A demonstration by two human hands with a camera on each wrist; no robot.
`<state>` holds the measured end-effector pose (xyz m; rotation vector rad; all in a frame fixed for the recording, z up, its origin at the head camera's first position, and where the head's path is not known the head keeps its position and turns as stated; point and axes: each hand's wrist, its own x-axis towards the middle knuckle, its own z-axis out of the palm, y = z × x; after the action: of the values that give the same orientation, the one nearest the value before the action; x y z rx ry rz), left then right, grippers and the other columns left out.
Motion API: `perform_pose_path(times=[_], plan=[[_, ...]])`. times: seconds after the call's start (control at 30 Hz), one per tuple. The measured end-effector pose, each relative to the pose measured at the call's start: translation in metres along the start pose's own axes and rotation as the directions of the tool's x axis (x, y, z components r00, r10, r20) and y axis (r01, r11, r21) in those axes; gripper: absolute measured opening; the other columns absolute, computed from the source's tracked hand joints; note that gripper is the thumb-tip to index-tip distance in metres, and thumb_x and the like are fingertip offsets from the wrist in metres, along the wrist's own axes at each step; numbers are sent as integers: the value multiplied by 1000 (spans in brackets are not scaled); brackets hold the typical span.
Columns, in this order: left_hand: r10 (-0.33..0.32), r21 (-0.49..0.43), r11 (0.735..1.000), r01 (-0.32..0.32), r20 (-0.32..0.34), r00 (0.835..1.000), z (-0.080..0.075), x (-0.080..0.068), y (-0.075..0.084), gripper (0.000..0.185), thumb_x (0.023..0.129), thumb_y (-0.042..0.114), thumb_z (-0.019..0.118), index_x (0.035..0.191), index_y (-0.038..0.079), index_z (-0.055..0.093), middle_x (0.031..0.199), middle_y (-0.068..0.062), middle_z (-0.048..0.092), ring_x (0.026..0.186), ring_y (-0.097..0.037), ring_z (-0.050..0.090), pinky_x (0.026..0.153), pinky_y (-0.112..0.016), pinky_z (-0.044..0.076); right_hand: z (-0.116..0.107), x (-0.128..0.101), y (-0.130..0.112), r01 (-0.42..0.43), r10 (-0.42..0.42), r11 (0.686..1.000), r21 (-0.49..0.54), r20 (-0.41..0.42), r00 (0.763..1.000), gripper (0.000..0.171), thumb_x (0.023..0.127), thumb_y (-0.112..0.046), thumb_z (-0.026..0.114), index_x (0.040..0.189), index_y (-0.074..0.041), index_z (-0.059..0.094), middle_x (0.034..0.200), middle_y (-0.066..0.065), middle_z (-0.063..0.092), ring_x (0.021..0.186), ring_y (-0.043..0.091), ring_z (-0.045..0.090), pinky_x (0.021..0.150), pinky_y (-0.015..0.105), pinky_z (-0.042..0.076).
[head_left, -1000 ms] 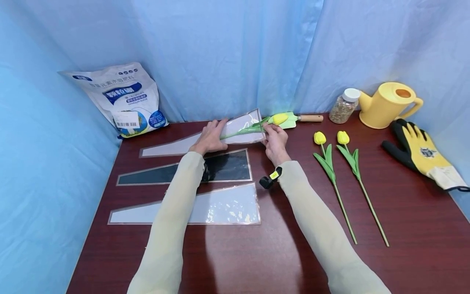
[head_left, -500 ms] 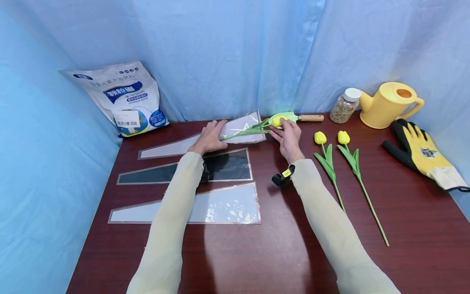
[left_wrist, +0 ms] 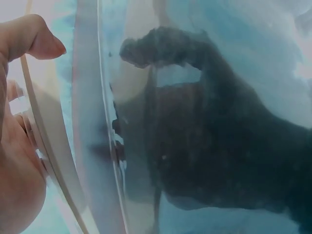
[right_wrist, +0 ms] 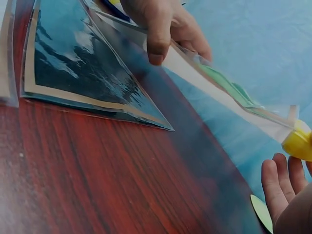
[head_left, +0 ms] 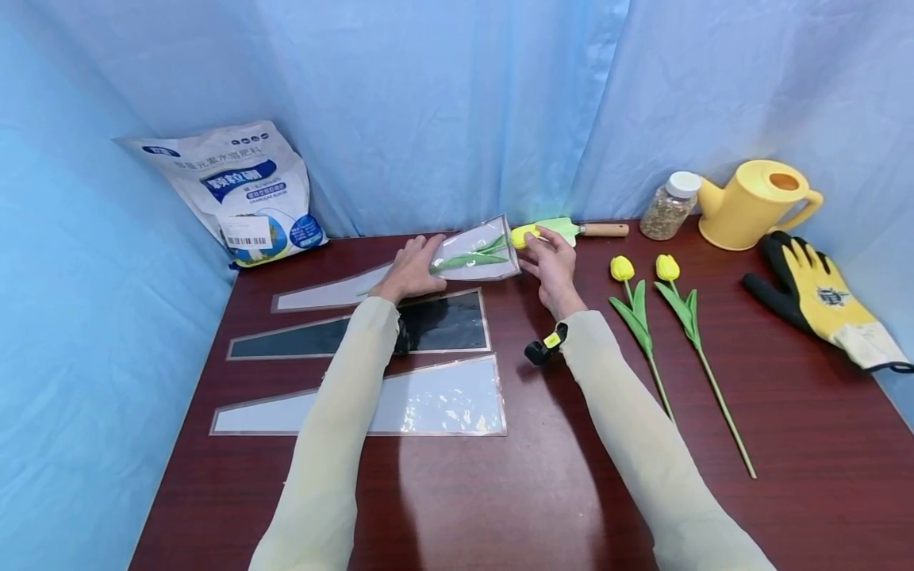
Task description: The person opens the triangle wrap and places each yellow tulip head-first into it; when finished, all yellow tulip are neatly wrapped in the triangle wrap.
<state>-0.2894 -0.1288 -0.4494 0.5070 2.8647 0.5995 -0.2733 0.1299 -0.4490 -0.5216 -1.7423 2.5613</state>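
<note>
Landmark: upper white sleeve [head_left: 467, 240]. Yellow tulip [head_left: 524, 236]: stem and leaves inside it, bloom outside its mouth. Left hand [head_left: 410, 270] grips it, thumb against fingers; right hand [head_left: 555, 272] pinches bloom, other fingers spread. 2 spare tulips [head_left: 635, 323] right of it.

The left hand [head_left: 408, 271] hides part of the wrapped tulip [head_left: 467, 259]; the right wrist view's edge crops the right hand [right_wrist: 292, 204].
</note>
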Motion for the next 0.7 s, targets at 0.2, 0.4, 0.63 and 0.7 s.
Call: perform_pose_path(times=[0.2, 0.4, 0.63, 0.7], plan=[[-1, 1, 1000, 1, -6, 1000, -1, 0, 0, 87, 81, 28, 71, 157, 19, 29, 137, -14, 45, 116, -28, 39, 103, -45, 36, 1, 0, 3, 40, -40, 999, -33, 8, 999, 24, 93, -13, 70, 117, -14, 63, 94, -4, 63, 82, 8, 68, 73, 25, 59], [-5, 15, 1000, 5, -4, 1000, -2, 0, 1, 86, 81, 28, 71, 157, 19, 30, 138, -14, 45, 118, -29, 40, 105, -45, 36, 2, -2, 4, 103, -101, 987, -125, 24, 995, 15, 91, -20, 73, 101, -18, 62, 88, -3, 61, 76, 8, 68, 68, 22, 58], [1, 3, 1000, -1, -6, 1000, -1, 1, 1, 86, 81, 28, 70, 157, 19, 30, 136, -14, 46, 115, -28, 40, 102, -45, 37, 4, -1, 4, 179, -164, 955, -237, 82, 983, 23, 91, -12, 72, 113, -8, 66, 92, -6, 62, 78, 5, 63, 69, 18, 56], [8, 7, 1000, -8, -10, 1000, -1, 1, 1, 86, 81, 28, 70, 156, 18, 30, 136, -14, 46, 116, -28, 40, 103, -45, 37, 4, -1, 5, 179, -161, 948, -262, 89, 983, 27, 93, -14, 71, 117, -4, 66, 93, -8, 62, 78, 4, 64, 70, 18, 56]])
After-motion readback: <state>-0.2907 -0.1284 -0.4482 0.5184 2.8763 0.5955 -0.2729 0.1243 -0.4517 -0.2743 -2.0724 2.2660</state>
